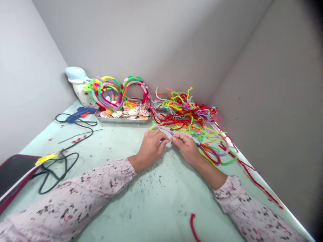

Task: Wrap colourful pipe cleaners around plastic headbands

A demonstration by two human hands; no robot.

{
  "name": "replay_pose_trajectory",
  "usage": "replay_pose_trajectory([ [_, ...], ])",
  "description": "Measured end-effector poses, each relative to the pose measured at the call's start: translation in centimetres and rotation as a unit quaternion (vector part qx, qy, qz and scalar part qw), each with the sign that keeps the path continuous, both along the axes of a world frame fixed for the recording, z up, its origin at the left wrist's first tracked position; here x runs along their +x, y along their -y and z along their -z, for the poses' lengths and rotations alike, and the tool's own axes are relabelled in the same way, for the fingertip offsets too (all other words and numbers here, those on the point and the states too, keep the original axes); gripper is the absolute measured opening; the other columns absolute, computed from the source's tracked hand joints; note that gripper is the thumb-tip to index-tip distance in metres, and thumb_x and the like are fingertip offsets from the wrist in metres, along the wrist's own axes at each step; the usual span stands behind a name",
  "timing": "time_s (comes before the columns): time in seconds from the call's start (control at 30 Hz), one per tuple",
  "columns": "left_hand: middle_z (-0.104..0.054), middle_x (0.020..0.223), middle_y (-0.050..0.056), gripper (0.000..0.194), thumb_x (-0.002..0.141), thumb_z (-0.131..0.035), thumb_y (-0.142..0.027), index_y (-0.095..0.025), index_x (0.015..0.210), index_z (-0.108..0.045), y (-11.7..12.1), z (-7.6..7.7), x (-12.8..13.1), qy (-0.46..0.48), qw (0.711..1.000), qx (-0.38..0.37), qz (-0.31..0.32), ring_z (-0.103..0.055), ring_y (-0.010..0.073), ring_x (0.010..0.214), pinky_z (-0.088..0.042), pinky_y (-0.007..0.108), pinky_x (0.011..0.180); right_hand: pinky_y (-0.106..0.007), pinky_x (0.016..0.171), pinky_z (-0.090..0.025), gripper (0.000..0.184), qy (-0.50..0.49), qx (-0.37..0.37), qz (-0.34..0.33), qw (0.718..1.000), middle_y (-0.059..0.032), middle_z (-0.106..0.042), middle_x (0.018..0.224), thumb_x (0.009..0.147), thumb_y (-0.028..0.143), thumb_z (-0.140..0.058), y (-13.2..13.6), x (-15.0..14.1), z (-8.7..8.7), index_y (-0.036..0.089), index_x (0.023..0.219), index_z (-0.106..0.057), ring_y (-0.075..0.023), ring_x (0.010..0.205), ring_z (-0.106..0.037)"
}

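Note:
My left hand (152, 145) and my right hand (186, 147) meet over the middle of the table, thumbs and fingertips pinched close together. Between them is a fuzzy pipe-cleaner band (164, 128), pale pink with a purple stretch and a green tip at its left. The fingers hide part of it, and I cannot tell where its right end lies. Red-handled scissors (210, 152) lie just beyond my right wrist, their blades mostly covered. A tangled heap of colourful pipe cleaners (185, 109) lies behind my hands.
A metal tray (121, 121) holds seashells (132, 112) and several fuzzy headbands (135, 84). Left of it are a blue glue gun (79, 114), a black cord (73, 148) and a white bottle (80, 87). A dark red-edged device (17, 174) sits at left. A red pipe-cleaner piece (193, 227) lies in front.

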State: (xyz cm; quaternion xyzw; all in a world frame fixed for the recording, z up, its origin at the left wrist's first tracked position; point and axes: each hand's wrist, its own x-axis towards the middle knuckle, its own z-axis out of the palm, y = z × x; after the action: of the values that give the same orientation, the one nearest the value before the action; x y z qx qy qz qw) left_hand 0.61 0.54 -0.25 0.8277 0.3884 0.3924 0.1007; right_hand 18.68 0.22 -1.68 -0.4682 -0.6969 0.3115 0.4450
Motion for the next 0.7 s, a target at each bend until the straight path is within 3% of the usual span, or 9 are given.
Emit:
replay_pose_trajectory([
  [0.7,-0.064,0.082,0.002,0.008,0.088,-0.058,-0.024,-0.019,0.083,-0.060,-0.01,0.11,0.01,0.000,1.000,0.008,0.002,-0.058,0.0185,0.086,-0.039,0.035,0.083,-0.028,0.071,-0.041,0.022,0.015,-0.017,0.000,1.000,0.0003,-0.059,0.073,0.089,0.036,-0.049,0.32,-0.14,-0.44,0.020,0.079,-0.060,-0.0165,0.072,-0.053],
])
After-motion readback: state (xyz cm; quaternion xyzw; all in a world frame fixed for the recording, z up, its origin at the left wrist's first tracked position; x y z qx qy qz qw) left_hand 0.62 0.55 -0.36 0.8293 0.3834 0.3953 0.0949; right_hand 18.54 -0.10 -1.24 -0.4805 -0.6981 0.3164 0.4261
